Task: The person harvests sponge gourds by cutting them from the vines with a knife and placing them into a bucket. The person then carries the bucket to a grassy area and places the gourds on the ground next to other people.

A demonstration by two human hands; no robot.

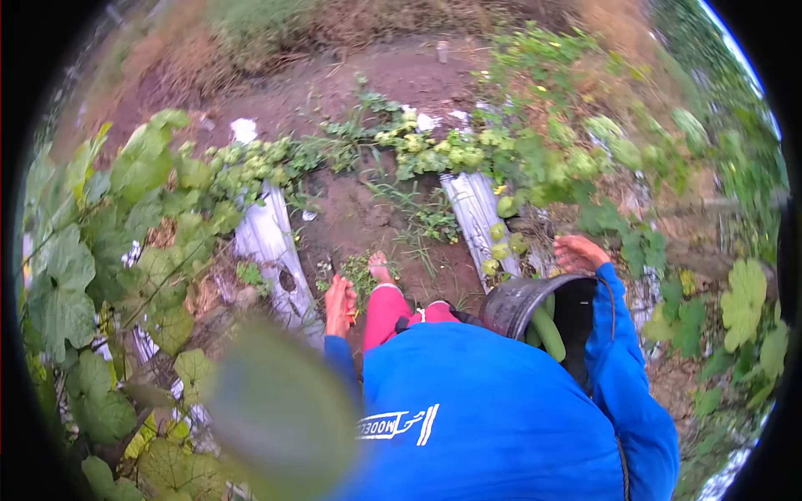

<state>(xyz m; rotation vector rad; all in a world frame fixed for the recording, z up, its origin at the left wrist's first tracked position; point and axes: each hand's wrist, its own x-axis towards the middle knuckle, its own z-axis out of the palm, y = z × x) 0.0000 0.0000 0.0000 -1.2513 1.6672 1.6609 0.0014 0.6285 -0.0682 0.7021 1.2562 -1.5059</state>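
My left hand (338,305) is closed beside my left leg, above the ground. A thin dark tip shows above its fingers and a bit of orange at its side, but I cannot make out the thing it holds. My right hand (581,253) is out to the right with its fingers stretched and nothing visible in them. Just below it, a black bucket (514,311) hangs tilted by my right forearm. Long green gourds (547,331) lie inside; the sleeve hides part of the bucket.
Broad-leaved vines (63,271) stand close on the left, and more foliage (743,305) is on the right. Silvery plastic sheeting (478,213) lines the soil strip (347,217) ahead. A blurred leaf (284,409) hangs near the camera. My bare foot (380,267) is on the soil.
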